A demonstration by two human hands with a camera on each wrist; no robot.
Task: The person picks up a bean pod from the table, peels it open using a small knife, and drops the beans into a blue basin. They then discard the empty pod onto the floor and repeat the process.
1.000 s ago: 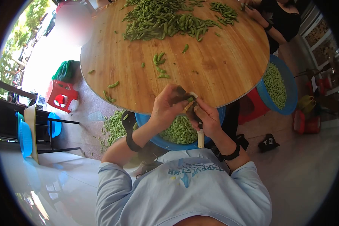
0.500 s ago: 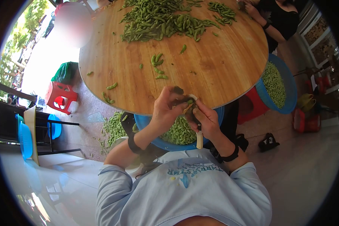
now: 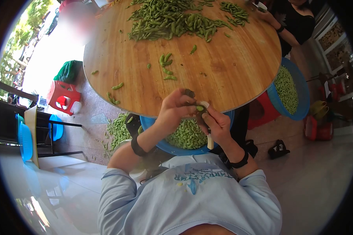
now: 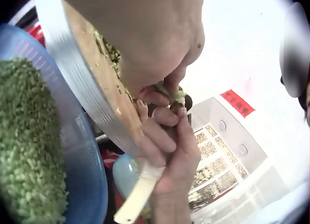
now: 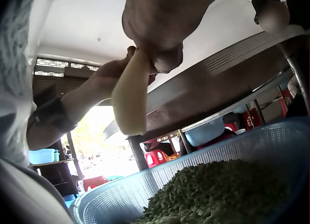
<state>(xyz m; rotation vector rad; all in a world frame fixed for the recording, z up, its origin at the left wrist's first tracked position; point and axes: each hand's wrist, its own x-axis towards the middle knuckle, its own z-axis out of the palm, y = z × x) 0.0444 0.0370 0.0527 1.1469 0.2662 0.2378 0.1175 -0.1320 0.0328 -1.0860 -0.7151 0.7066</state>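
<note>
pod in hand: a single green pod (image 3: 199,107) is pinched between both hands, just past the table's near edge, above the blue basket; a bean-green bit shows at the fingertips.
left hand: the left hand (image 3: 175,109) is curled round the pod from 9 o'clock, thumb and fingers closed on it; in the left wrist view the pod's pale green end (image 4: 178,94) is seen squeezed at the fingertips.
right hand: the right hand (image 3: 216,124) is closed round a small knife with a cream handle (image 3: 210,141); the handle sticks out at 6 o'clock below the fist, and the blade end is hidden behind the fingers at the pod. The same handle (image 5: 130,96) is seen from below in the right wrist view.
basket under hands: a blue basket (image 3: 153,124) sits at 6 o'clock of the pod, under the table rim, and is well filled with shelled green beans (image 3: 188,135). Judged: a good share of the work is done.
left to do: a large heap of whole pods (image 3: 172,21) lies at 12 o'clock on the far part of the round wooden table (image 3: 227,70); a few loose pods (image 3: 166,62) are scattered between heap and hands. Judged: much still unshelled.
waste: emptied pods (image 3: 119,131) are piled on the floor at 9 o'clock of the basket.
second basket: another blue basket of beans (image 3: 288,88) is at 3 o'clock, beside the table, near another person's arm (image 3: 280,29).
floor bits: red stool (image 3: 64,98) at 9 o'clock, well apart.
</note>
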